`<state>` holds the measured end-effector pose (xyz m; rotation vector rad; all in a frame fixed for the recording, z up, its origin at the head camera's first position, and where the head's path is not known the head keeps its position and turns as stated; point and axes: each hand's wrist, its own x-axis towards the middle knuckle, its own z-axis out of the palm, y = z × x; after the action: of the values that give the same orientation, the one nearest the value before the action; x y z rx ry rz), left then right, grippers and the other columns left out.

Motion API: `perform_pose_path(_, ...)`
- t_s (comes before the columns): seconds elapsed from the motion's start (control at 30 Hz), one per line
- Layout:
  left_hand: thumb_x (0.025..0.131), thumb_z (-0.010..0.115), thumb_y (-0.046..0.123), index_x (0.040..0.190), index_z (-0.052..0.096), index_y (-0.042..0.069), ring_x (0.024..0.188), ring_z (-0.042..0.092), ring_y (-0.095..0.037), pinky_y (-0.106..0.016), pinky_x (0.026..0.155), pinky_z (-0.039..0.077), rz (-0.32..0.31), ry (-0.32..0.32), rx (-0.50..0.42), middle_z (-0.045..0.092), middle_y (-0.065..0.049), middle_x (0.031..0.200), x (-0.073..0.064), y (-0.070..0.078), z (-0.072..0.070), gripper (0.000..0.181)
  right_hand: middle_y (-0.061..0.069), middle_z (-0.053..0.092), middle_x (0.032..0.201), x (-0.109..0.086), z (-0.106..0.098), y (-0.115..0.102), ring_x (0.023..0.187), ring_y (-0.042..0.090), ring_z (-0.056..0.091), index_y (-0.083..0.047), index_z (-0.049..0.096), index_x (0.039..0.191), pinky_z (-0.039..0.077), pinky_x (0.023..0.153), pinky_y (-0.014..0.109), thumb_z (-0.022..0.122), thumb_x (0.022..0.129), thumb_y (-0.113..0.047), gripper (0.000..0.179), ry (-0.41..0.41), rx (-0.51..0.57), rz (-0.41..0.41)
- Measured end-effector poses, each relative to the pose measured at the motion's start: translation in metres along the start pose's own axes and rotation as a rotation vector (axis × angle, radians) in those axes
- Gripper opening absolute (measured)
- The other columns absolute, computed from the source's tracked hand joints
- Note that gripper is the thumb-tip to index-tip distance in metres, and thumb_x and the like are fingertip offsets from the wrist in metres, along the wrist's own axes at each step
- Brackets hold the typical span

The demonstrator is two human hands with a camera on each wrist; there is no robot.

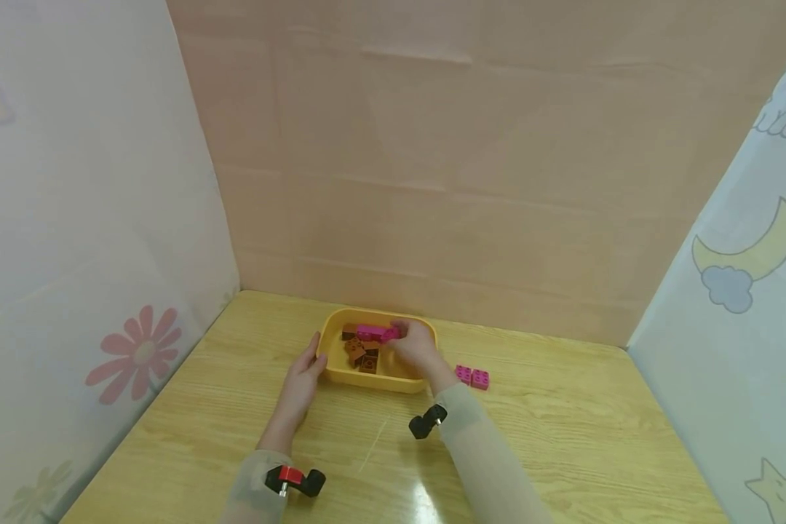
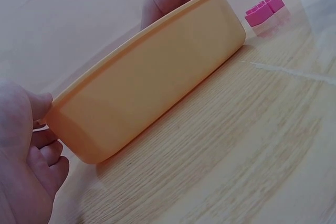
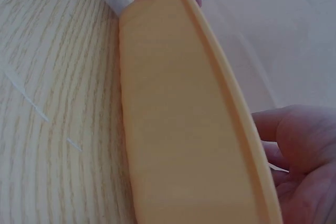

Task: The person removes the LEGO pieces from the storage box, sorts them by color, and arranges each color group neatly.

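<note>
A yellow plastic bin point(image 1: 376, 380) stands on the table, with several pink and brown toy bricks inside. My left hand point(image 1: 301, 372) grips its left end, the thumb at the rim and the fingers against the outer wall, as the left wrist view point(image 2: 31, 150) shows. My right hand point(image 1: 414, 343) reaches over the near right side into the bin. Its fingertips pinch a pink brick point(image 1: 389, 335) beside another pink brick point(image 1: 368, 332). Brown bricks point(image 1: 355, 352) lie left of that hand. In the right wrist view the bin wall point(image 3: 178, 114) hides the fingertips.
Two pink bricks point(image 1: 480, 379) sit side by side on the wooden table point(image 1: 563, 422), right of the bin. A beige cloth wall point(image 1: 432, 218) rises behind the table, and printed white cloths point(image 1: 105, 218) flank both sides.
</note>
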<state>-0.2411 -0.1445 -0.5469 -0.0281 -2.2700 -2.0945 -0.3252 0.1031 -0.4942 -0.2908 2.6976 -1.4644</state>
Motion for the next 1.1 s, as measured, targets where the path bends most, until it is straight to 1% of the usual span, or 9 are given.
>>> perform_pose_path(0.2,0.116,0.044,0.019,0.171,0.023,0.009,0.164,0.010,-0.031,-0.049,0.133,0.009,0.005,0.004,0.012,0.016,-0.005,0.178,0.002,-0.003,0.000,0.060,0.016,0.074,0.123,-0.007,-0.007,-0.001,0.115,0.031,0.069,0.004,0.068,0.139,0.060,0.101,0.044,0.078,0.094,-0.004,0.047,-0.007,0.062,-0.030)
perform_pose_path(0.33,0.116,0.045,0.020,0.171,0.023,0.008,0.164,0.011,-0.030,-0.049,0.133,0.010,0.009,0.008,0.014,0.017,-0.004,0.178,0.003,-0.005,0.001,0.060,0.015,0.075,0.122,-0.013,-0.012,0.002,0.116,0.033,0.070,0.002,0.070,0.136,0.060,0.099,0.046,0.080,0.095,-0.007,0.044,0.038,0.105,-0.051)
perform_pose_path(0.43,0.116,0.045,0.020,0.171,0.023,0.008,0.164,0.012,-0.030,-0.049,0.133,0.011,0.011,0.007,0.012,0.017,-0.005,0.178,0.002,-0.005,0.002,0.060,0.014,0.074,0.125,-0.023,-0.014,0.004,0.122,0.033,0.067,0.000,0.071,0.137,0.058,0.103,0.047,0.079,0.097,-0.010,0.043,0.082,0.158,-0.058)
perform_pose_path(0.5,0.116,0.045,0.020,0.171,0.024,0.008,0.164,0.012,-0.030,-0.049,0.133,0.012,0.013,0.005,0.016,0.017,-0.005,0.178,0.001,-0.004,0.002,0.060,0.013,0.073,0.128,-0.031,-0.015,0.004,0.126,0.032,0.065,-0.001,0.070,0.139,0.056,0.107,0.048,0.078,0.098,-0.011,0.043,0.107,0.218,-0.059)
perform_pose_path(0.6,0.117,0.045,0.020,0.171,0.023,0.009,0.164,0.012,-0.030,-0.049,0.133,0.011,0.016,-0.001,0.023,0.017,-0.006,0.178,-0.001,-0.003,0.002,0.060,0.014,0.071,0.133,-0.044,-0.018,0.005,0.129,0.032,0.063,-0.003,0.067,0.143,0.054,0.109,0.047,0.076,0.101,-0.012,0.044,0.131,0.344,-0.044)
perform_pose_path(0.7,0.117,0.045,0.020,0.171,0.023,0.010,0.164,0.012,-0.031,-0.049,0.133,0.011,0.013,-0.005,0.030,0.017,-0.005,0.178,-0.003,-0.002,0.002,0.059,0.014,0.068,0.139,-0.054,-0.021,0.004,0.130,0.030,0.063,-0.003,0.063,0.147,0.055,0.109,0.039,0.074,0.102,-0.010,0.047,0.149,0.475,-0.034)
perform_pose_path(0.8,0.117,0.044,0.020,0.171,0.023,0.010,0.164,0.012,-0.031,-0.049,0.133,0.012,0.010,-0.008,0.030,0.017,-0.005,0.178,-0.004,0.000,0.002,0.059,0.015,0.064,0.143,-0.058,-0.026,0.004,0.130,0.030,0.064,-0.004,0.061,0.149,0.056,0.106,0.030,0.073,0.103,-0.009,0.048,0.176,0.550,-0.037)
perform_pose_path(0.9,0.117,0.045,0.020,0.171,0.024,0.010,0.163,0.013,-0.031,-0.049,0.133,0.012,0.010,-0.002,0.028,0.017,-0.005,0.178,-0.004,0.002,0.001,0.059,0.015,0.062,0.144,-0.059,-0.032,0.004,0.126,0.028,0.067,-0.006,0.063,0.148,0.057,0.101,0.024,0.074,0.102,-0.008,0.047,0.204,0.559,-0.056)
perform_pose_path(1.1,0.116,0.045,0.018,0.171,0.024,0.011,0.163,0.013,-0.031,-0.048,0.133,0.012,0.008,0.003,0.025,0.018,-0.005,0.177,-0.005,0.003,-0.001,0.059,0.016,0.061,0.141,-0.061,-0.041,0.007,0.115,0.021,0.071,-0.006,0.063,0.147,0.060,0.094,0.024,0.075,0.101,-0.006,0.048,0.231,0.558,-0.064)
